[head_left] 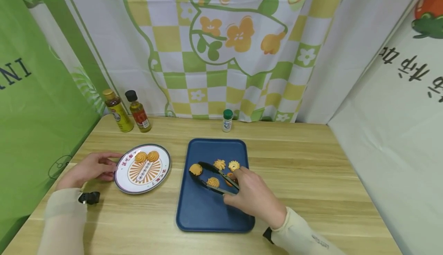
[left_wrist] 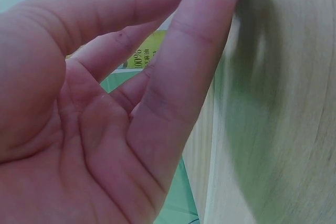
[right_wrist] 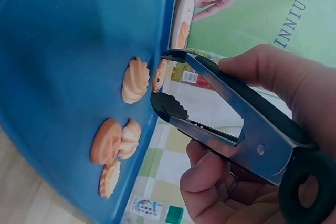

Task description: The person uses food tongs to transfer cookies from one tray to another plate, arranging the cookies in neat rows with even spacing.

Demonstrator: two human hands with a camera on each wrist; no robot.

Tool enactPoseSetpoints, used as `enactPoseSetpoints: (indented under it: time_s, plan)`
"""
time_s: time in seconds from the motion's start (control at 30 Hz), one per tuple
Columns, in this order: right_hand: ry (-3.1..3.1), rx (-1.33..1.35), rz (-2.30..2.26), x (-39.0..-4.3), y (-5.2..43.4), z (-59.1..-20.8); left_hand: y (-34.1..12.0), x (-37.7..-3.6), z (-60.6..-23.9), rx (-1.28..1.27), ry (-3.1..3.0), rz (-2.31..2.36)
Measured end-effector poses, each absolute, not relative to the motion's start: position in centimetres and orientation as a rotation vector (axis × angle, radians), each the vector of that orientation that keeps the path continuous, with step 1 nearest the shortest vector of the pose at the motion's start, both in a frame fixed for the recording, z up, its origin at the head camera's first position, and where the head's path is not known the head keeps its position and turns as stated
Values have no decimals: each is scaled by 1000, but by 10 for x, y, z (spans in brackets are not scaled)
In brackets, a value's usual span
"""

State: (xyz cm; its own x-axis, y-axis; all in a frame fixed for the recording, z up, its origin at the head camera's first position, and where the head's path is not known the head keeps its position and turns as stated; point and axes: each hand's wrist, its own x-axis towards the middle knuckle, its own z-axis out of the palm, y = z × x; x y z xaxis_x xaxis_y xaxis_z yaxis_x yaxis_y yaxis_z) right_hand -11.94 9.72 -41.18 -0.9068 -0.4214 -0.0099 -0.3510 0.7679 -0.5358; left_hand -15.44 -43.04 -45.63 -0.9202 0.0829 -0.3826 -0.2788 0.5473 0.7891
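My right hand (head_left: 254, 195) holds black-tipped metal tongs (right_wrist: 226, 114) over a blue tray (head_left: 211, 216). The tong tips stand on either side of a round cookie (right_wrist: 159, 76) near the tray's left edge. Several other cookies lie on the tray, among them a swirled cookie (head_left: 213, 182) beside the tongs and a flower-shaped cookie (head_left: 233, 165). At the left, my left hand (head_left: 90, 169) pinches the rim of a white patterned plate (head_left: 157, 182) between thumb and fingers. Two swirled cookies (head_left: 147, 157) sit side by side on that plate. Its left rim is partly hidden by the fingers.
A yellow-labelled bottle (head_left: 119, 112) and a black-capped bottle (head_left: 139, 112) stand at the table's back left. A green-capped shaker (head_left: 227, 120) is behind the tray. A patterned curtain (head_left: 221, 55) hangs along the back edge of the wooden table (head_left: 311, 170).
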Motion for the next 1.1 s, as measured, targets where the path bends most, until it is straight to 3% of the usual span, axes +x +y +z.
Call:
enactPoseSetpoints:
  time_s: [0.53,1.1]
  plan:
    - [2812,-708,-876,-131,72,-409,-433,-156,-458,-169,2402,1344]
    - [2711,-841,-930,-135,3,-407,-432,-155,-457,-185,2396,1344]
